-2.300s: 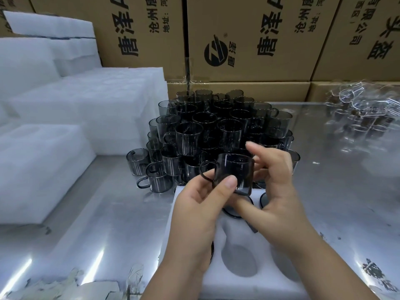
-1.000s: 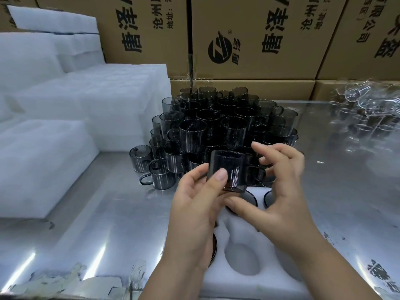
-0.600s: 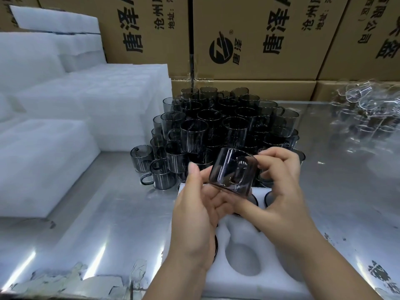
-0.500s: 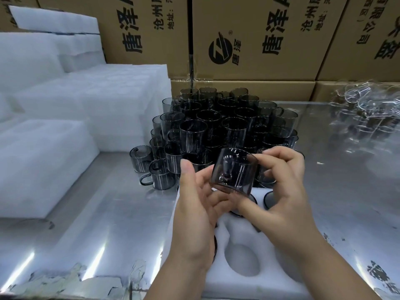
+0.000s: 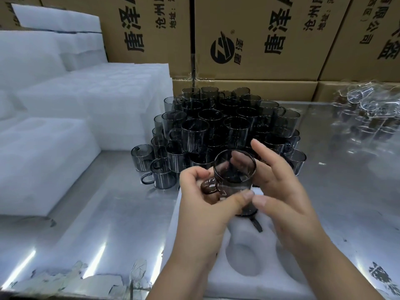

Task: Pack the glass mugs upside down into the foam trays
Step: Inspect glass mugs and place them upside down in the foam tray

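Note:
A smoky glass mug (image 5: 234,172) is held in the air above the white foam tray (image 5: 249,239), its mouth facing me and its handle to the left. My left hand (image 5: 205,204) grips it, thumb across its lower wall and fingers by the handle. My right hand (image 5: 279,182) cups its right side, fingers straight, thumb near the left thumb. One dark mug (image 5: 249,212) sits upside down in a tray pocket under the hands, mostly hidden. A big stack of smoky mugs (image 5: 220,128) stands behind.
Stacks of white foam trays (image 5: 43,161) fill the left side of the steel table (image 5: 104,213). Cardboard boxes (image 5: 255,37) wall the back. Clear glassware (image 5: 372,113) lies at the far right. Empty tray pockets (image 5: 243,258) show near my wrists.
The held mug has been turned: its handle went from the right side to the left and its mouth now tips toward me. My right fingers have loosened and straightened.

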